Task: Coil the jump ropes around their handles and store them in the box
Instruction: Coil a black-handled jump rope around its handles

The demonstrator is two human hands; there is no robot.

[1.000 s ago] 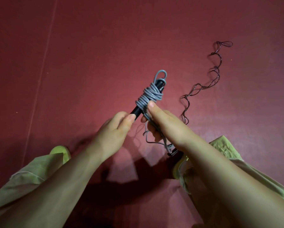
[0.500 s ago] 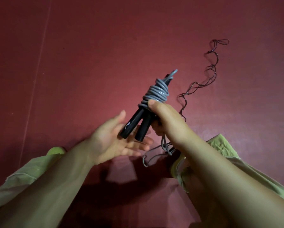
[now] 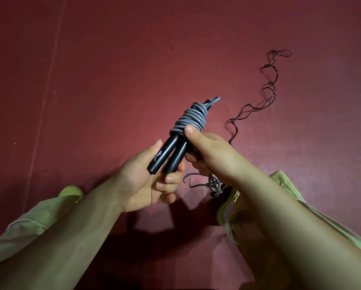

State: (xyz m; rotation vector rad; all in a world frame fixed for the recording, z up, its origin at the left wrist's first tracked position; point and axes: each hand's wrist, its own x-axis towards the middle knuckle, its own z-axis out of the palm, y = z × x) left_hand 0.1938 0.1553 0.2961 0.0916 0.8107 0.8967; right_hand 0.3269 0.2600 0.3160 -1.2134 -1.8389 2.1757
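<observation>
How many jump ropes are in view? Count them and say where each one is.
2. The grey rope coiled round black handles is held between the left hand and right hand. The thin dark wavy rope lies on the red floor to the right. No others visible.

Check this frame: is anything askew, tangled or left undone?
Yes. The grey rope is coiled only at the top of the black handles; a loose tail dangles under the right hand. A dark rope lies uncoiled on the floor.
</observation>
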